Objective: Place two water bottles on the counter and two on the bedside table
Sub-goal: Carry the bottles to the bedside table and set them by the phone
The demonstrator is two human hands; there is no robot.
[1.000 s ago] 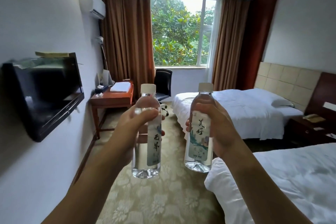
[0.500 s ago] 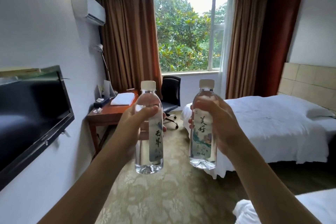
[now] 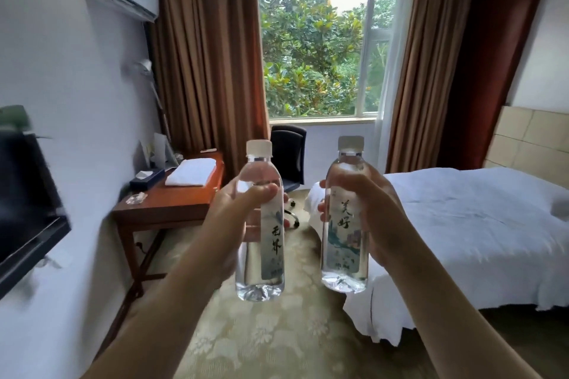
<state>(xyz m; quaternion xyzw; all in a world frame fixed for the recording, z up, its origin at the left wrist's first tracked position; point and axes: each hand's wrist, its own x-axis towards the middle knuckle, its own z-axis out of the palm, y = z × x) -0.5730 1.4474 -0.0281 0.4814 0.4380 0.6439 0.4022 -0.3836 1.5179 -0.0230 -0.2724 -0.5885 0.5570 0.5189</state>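
Clear water bottles, 2: left bottle (image 3: 260,221), right bottle (image 3: 345,215).

I see a hotel room with white walls and a pale floral carpet (image 3: 271,341). At twelve o'clock, a daylit window (image 3: 326,40) shows green trees between brown curtains (image 3: 209,55). At ten o'clock stands a wooden desk (image 3: 172,206) with a black chair (image 3: 288,157) beside it. At three o'clock lies a white bed (image 3: 462,224).
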